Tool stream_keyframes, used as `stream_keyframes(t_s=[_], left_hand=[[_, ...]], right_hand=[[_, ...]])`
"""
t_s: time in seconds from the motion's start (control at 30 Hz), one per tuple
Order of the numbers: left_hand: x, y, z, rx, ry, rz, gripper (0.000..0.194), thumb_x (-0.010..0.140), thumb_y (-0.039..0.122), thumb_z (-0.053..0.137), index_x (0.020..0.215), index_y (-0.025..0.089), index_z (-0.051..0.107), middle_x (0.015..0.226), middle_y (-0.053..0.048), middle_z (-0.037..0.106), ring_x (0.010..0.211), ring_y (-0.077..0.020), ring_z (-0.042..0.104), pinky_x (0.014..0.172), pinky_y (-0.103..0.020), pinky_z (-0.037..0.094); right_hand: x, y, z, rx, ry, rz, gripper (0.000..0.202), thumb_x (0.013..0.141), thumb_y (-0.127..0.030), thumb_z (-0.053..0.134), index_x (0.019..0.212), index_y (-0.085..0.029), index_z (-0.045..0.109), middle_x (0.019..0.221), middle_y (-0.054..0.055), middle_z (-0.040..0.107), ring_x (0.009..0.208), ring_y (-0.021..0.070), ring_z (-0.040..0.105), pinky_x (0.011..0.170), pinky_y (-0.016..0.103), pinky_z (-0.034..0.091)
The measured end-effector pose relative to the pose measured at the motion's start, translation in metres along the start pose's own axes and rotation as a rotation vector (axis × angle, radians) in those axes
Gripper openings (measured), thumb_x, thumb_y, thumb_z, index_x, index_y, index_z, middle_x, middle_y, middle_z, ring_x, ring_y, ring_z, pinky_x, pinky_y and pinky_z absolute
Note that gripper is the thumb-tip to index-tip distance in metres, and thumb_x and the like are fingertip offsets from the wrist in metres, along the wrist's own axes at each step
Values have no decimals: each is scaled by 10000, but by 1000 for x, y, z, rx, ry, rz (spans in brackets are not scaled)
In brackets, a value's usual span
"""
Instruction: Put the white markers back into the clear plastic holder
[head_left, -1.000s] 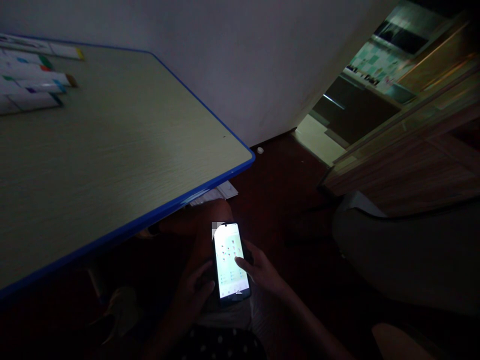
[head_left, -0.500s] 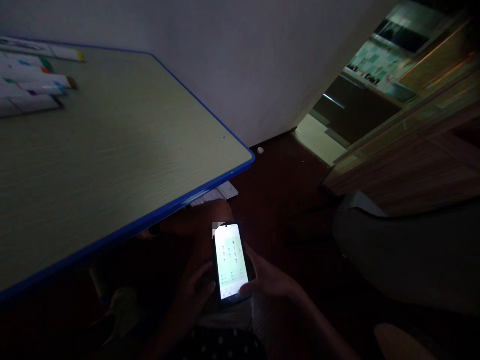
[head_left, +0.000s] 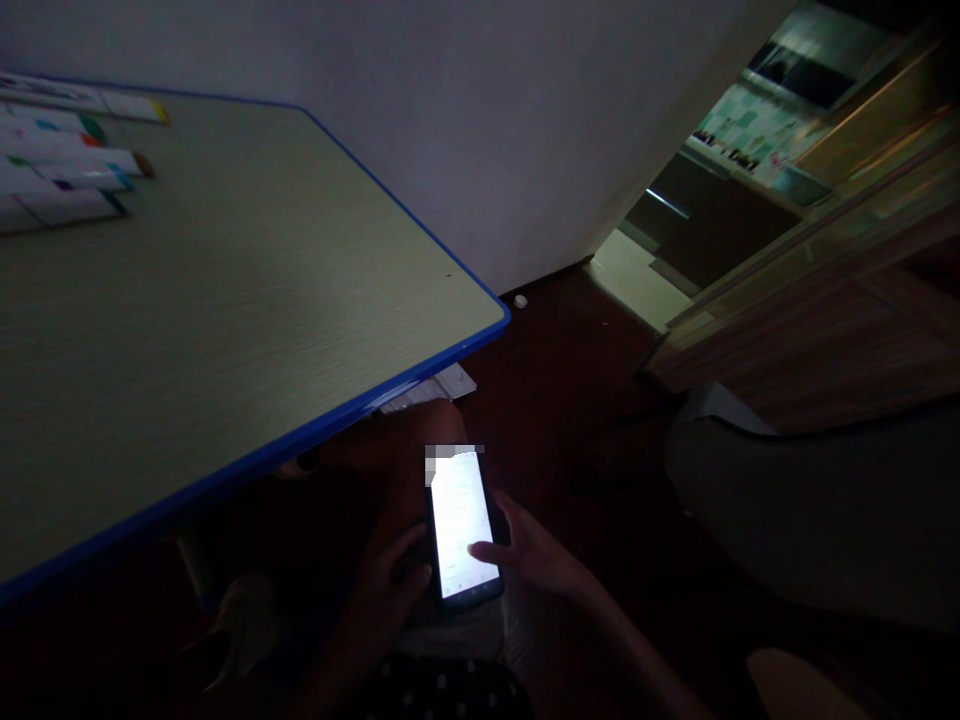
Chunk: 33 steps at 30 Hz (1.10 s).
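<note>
A smartphone (head_left: 459, 510) with a brightly lit, mostly white screen is held upright over my lap. On its right side my right hand (head_left: 536, 550) is wrapped round the edge, and the thumb lies over the lower part of the screen. At the left edge of the phone, my left hand (head_left: 397, 580) is curled, its thumb and forefinger touching or very close to the case. Its other fingers are lost in the dark. Under the phone are my bare leg (head_left: 435, 420) and dark cloth with white dots (head_left: 442, 690).
A pale table (head_left: 285, 260) with a blue rim stands at the left, several white markers (head_left: 67, 160) lying on it. Papers (head_left: 454, 382) show beneath its edge. A grey chair (head_left: 817, 500) is at the right. A small white object (head_left: 520, 301) lies on the dark red floor.
The right thumb has moved up and left, from the screen's bottom edge further onto it. The screen has changed from a page with small pictures to a whiter one.
</note>
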<state>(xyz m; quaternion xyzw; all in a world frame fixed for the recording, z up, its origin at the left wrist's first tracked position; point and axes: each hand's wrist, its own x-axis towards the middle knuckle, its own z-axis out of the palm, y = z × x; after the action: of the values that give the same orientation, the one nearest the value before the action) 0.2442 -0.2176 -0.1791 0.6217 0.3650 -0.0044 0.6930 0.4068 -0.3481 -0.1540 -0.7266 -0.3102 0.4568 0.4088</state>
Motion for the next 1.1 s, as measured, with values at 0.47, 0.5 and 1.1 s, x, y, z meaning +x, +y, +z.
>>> stream_keyframes(t_s=[0.47,0.5,1.1], left_hand=[[1,2,0,-4,0,9,522,628,385,553,1089,142,566,1138,-112,603,1051,-274,542,912,-395,419],[0,2,0,2,-8,8,527,628,384,550,1096,140,561,1134,-111,606,1054,-272,540,912,-390,420],[-1,2,-2,2,17,7,503,639,364,566,1087,136,571,1153,-107,594,1082,-268,525,923,-375,421]], right_hand=[[7,6,4,33,87,-49,590,629,-307,682,1161,-169,469,1102,77,580,978,217,545,830,344,433],[8,7,7,-25,143,-16,591,617,-326,690,1143,-158,478,1082,85,586,953,217,553,803,333,442],[23,9,12,-175,296,13,396,821,-459,391,704,-126,571,648,33,586,583,122,521,519,234,404]])
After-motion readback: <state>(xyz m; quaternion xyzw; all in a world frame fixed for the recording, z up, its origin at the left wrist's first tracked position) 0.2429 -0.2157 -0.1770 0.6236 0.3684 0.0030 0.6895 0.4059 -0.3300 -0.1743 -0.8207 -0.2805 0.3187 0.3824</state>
